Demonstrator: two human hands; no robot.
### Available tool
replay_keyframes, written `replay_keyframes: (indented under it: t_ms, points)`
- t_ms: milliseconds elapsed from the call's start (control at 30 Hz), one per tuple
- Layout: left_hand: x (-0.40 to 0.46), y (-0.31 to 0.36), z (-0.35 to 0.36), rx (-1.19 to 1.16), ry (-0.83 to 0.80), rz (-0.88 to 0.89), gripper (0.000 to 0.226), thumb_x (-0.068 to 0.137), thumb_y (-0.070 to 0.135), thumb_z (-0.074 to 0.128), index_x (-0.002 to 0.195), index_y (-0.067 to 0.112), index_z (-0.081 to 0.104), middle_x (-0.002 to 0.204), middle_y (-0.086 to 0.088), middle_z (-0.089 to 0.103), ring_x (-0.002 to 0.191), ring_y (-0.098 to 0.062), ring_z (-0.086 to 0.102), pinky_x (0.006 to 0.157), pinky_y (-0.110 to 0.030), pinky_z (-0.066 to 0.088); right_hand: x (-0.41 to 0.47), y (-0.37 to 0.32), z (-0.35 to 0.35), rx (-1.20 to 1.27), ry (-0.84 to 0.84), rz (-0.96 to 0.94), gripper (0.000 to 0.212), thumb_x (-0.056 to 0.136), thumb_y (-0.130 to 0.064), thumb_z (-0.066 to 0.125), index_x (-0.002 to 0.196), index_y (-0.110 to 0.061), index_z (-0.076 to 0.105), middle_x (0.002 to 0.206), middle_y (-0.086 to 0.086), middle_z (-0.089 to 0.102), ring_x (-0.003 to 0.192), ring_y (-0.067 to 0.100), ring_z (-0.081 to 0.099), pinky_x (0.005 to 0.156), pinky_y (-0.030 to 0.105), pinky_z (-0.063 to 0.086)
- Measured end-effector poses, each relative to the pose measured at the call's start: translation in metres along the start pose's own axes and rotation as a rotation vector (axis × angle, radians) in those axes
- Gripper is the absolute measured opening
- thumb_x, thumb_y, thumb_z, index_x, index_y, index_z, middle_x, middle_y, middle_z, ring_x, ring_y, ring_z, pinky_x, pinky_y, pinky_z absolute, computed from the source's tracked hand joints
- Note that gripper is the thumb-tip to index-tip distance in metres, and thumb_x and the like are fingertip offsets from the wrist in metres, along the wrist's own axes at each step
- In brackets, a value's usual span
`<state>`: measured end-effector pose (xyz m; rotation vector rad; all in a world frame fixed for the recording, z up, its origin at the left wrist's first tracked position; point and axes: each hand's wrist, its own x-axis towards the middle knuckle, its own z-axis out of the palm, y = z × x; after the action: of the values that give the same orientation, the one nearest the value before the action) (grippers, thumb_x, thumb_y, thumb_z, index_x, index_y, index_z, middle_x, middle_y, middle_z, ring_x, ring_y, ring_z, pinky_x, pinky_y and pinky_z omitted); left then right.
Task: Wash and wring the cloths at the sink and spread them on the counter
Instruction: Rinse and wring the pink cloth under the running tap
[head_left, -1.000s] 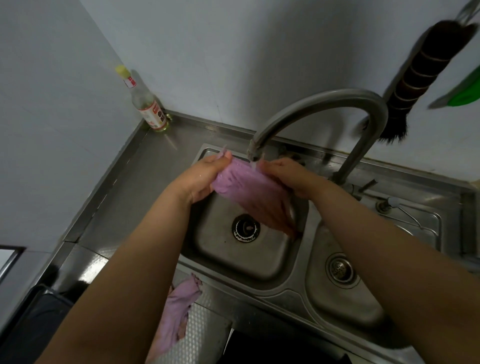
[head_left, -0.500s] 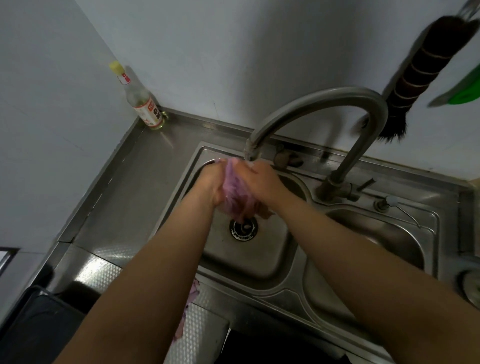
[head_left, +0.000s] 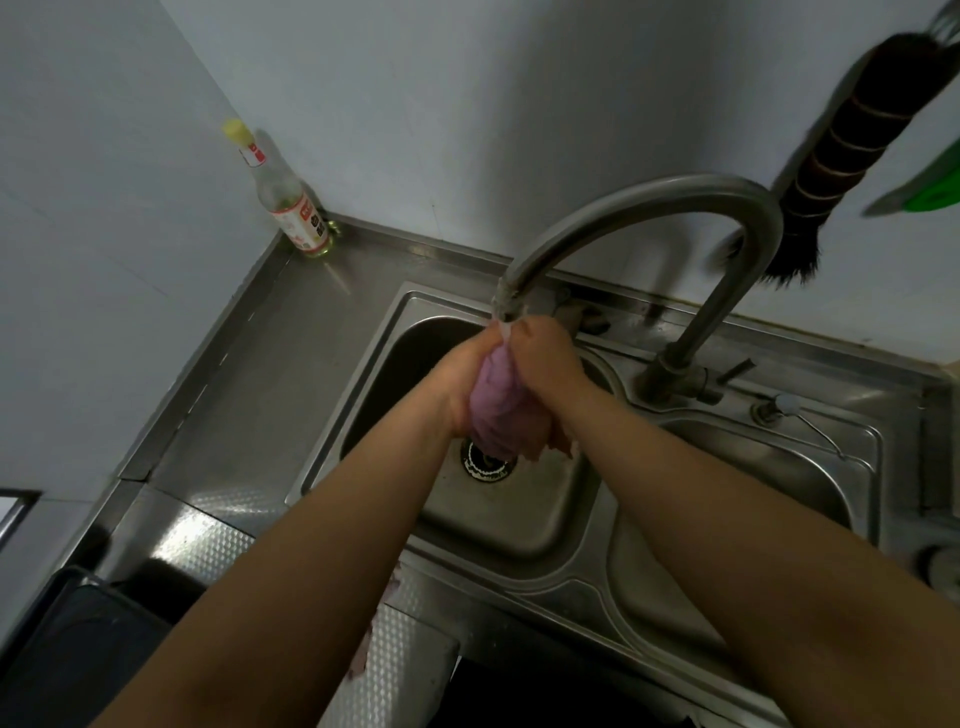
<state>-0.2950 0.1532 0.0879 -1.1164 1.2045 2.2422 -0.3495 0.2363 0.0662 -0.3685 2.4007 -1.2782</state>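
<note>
Right under the faucet (head_left: 649, 208), both hands, left hand (head_left: 457, 382) and right hand (head_left: 545, 364), clench the bunched purple cloth (head_left: 496, 410) between them above the left basin (head_left: 519, 514).

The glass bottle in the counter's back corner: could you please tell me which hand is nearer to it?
Left. The left hand grips the purple cloth on the side facing the bottle; the right hand grips the cloth's far side, beyond it from the bottle.
</note>
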Motion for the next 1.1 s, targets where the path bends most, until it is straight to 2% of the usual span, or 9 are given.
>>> replay_keyframes:
  t_ms: [100, 200, 333, 467, 567, 733, 867, 1000, 1100]
  points:
    - [-0.004, 0.011, -0.025, 0.192, 0.015, 0.025, 0.053, 0.092, 0.028, 0.061, 0.137, 0.008, 0.043, 0.113, -0.016, 0.066, 0.088, -0.019, 0.07, 0.071, -0.029, 0.058, 0.001, 0.002, -0.011, 0.093, -0.148, 0.046, 0.039, 0.099, -0.017, 0.039, 0.062, -0.012, 0.05, 0.076, 0.012, 0.054, 0.076, 0.019, 0.047, 0.06, 0.026, 0.03]
    - [-0.003, 0.02, -0.05, 0.388, -0.016, 0.042, 0.03, 0.085, 0.009, 0.067, 0.112, 0.0, 0.056, 0.115, -0.022, 0.064, 0.1, -0.028, 0.068, 0.092, -0.037, 0.053, 0.004, 0.001, -0.027, 0.107, -0.264, 0.074, 0.037, 0.1, -0.029, 0.037, 0.072, -0.013, 0.056, 0.076, 0.005, 0.055, 0.075, 0.018, 0.049, 0.065, 0.026, 0.035]
    - [-0.008, 0.037, -0.059, 0.267, -0.085, 0.106, 0.017, 0.088, -0.004, 0.055, 0.104, 0.002, 0.055, 0.102, -0.016, 0.064, 0.093, -0.027, 0.065, 0.082, -0.035, 0.057, 0.003, 0.005, -0.037, 0.074, -0.36, 0.026, 0.052, 0.098, -0.046, 0.034, 0.085, -0.007, 0.066, 0.085, 0.008, 0.064, 0.079, 0.021, 0.058, 0.074, 0.03, 0.046]
    - [-0.009, 0.041, -0.056, 0.632, -0.17, 0.033, 0.069, 0.08, 0.034, 0.068, 0.135, -0.002, 0.046, 0.144, -0.016, 0.046, 0.123, -0.029, 0.055, 0.106, -0.042, 0.043, -0.003, 0.009, -0.04, 0.078, -0.476, 0.011, 0.082, 0.08, -0.068, 0.042, 0.103, 0.008, 0.063, 0.086, 0.021, 0.061, 0.075, 0.024, 0.053, 0.07, 0.033, 0.042]
    - [-0.011, 0.041, -0.049, 0.824, -0.233, 0.065, 0.085, 0.067, 0.056, 0.077, 0.131, 0.006, 0.054, 0.142, -0.012, 0.05, 0.129, -0.026, 0.05, 0.114, -0.044, 0.033, -0.005, 0.011, -0.039, 0.081, -0.463, -0.042, 0.083, 0.073, -0.071, 0.046, 0.099, 0.005, 0.066, 0.091, 0.032, 0.061, 0.073, 0.021, 0.05, 0.067, 0.031, 0.038]
    - [-0.006, 0.04, -0.047, 0.566, -0.181, 0.16, 0.029, 0.09, 0.025, 0.061, 0.108, 0.002, 0.063, 0.108, -0.016, 0.07, 0.099, -0.025, 0.067, 0.095, -0.035, 0.05, -0.007, 0.019, -0.036, 0.142, -0.573, 0.039, 0.069, 0.081, -0.062, 0.049, 0.097, 0.004, 0.066, 0.085, 0.017, 0.061, 0.077, 0.023, 0.053, 0.075, 0.036, 0.041]
    - [-0.003, 0.041, -0.049, 0.35, -0.059, 0.233, 0.021, 0.093, 0.026, 0.059, 0.094, 0.005, 0.058, 0.084, -0.014, 0.069, 0.084, -0.027, 0.068, 0.083, -0.037, 0.055, -0.011, 0.039, -0.031, -0.001, -0.687, 0.058, 0.026, 0.091, -0.041, 0.054, 0.099, -0.02, 0.066, 0.095, -0.002, 0.065, 0.092, 0.013, 0.06, 0.088, 0.03, 0.044]
    - [0.005, 0.035, -0.052, 0.204, 0.069, 0.225, 0.032, 0.096, 0.027, 0.056, 0.113, 0.0, 0.057, 0.108, -0.021, 0.068, 0.1, -0.032, 0.067, 0.092, -0.042, 0.053, -0.014, 0.043, -0.028, 0.34, -0.473, 0.184, 0.033, 0.096, -0.033, 0.049, 0.094, -0.003, 0.064, 0.085, 0.015, 0.062, 0.08, 0.029, 0.058, 0.075, 0.036, 0.05]
    - [0.012, 0.024, -0.039, 0.089, 0.191, 0.183, 0.015, 0.1, 0.019, 0.049, 0.104, 0.007, 0.057, 0.103, -0.017, 0.068, 0.096, -0.031, 0.067, 0.087, -0.042, 0.053, -0.015, 0.02, -0.024, 0.367, -0.226, 0.104, 0.037, 0.099, -0.036, 0.041, 0.078, -0.015, 0.063, 0.071, -0.003, 0.062, 0.065, 0.004, 0.058, 0.062, 0.015, 0.045]
